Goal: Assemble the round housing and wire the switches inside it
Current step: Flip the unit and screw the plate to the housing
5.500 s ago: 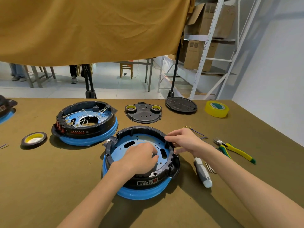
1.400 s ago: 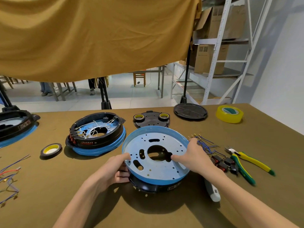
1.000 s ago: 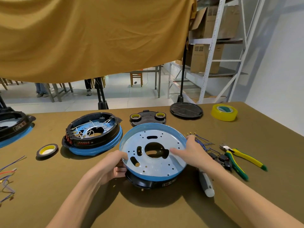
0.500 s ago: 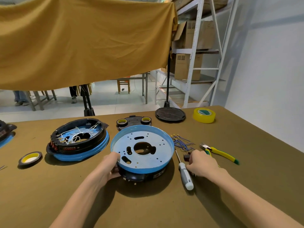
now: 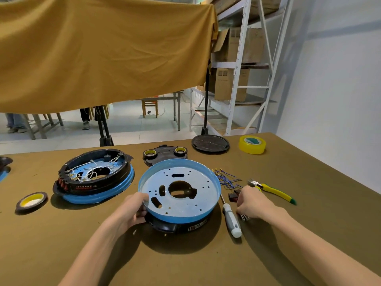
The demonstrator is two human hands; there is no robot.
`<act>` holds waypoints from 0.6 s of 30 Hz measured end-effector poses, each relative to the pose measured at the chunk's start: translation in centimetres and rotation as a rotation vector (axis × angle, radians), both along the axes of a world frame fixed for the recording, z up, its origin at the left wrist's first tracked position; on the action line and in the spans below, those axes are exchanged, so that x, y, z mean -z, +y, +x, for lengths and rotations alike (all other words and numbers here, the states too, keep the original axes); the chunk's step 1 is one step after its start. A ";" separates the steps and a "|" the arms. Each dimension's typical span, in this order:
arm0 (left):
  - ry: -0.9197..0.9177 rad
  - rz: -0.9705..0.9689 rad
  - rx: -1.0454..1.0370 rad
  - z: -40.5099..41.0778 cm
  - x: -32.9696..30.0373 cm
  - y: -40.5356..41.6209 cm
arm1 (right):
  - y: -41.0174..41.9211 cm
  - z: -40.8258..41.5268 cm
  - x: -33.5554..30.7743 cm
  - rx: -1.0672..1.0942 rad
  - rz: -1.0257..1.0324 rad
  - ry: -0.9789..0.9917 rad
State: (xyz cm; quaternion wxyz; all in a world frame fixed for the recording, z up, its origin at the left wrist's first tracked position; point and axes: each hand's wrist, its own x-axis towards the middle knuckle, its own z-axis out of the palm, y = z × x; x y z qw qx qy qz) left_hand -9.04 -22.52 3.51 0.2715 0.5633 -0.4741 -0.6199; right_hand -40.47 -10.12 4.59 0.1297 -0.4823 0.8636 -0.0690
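Note:
The round housing (image 5: 179,195) lies flipped on the table, its blue metal plate facing up over the black plastic ring. My left hand (image 5: 134,209) grips its left rim. To the right of the white-handled screwdriver (image 5: 232,220), my right hand (image 5: 250,203) reaches down to several small metal screws (image 5: 244,217), fingers curled over them; whether it holds one is hidden. Small black switches (image 5: 234,196) and blue wires (image 5: 226,178) lie just beyond that hand.
A second housing with white wires and red switches (image 5: 92,176) sits at left. Tape rolls (image 5: 32,202), a black plate with two tape rolls (image 5: 165,154), a round black lid (image 5: 210,143), yellow tape (image 5: 252,144) and yellow-handled pliers (image 5: 272,191) surround the work spot.
The housing was turned over so its blue plate faces up. My right hand left its rim and moved right, past the screwdriver, down to the screws. My left hand stays on the rim.

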 end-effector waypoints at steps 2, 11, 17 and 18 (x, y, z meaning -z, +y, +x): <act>0.000 0.000 0.005 0.0 0.2 -0.2 | -0.1 -0.2 0.1 0.005 -0.003 -0.027; -0.010 -0.001 0.045 0.1 -0.2 -0.3 | 0.0 1.5 -1.8 0.016 -0.416 -0.208; -0.018 0.021 0.099 1.0 -0.6 -0.8 | -2.3 7.8 -5.4 -0.246 -0.741 -0.507; -0.032 0.020 0.120 1.1 -0.7 -0.9 | -3.1 9.1 -5.4 -0.299 -0.735 -0.548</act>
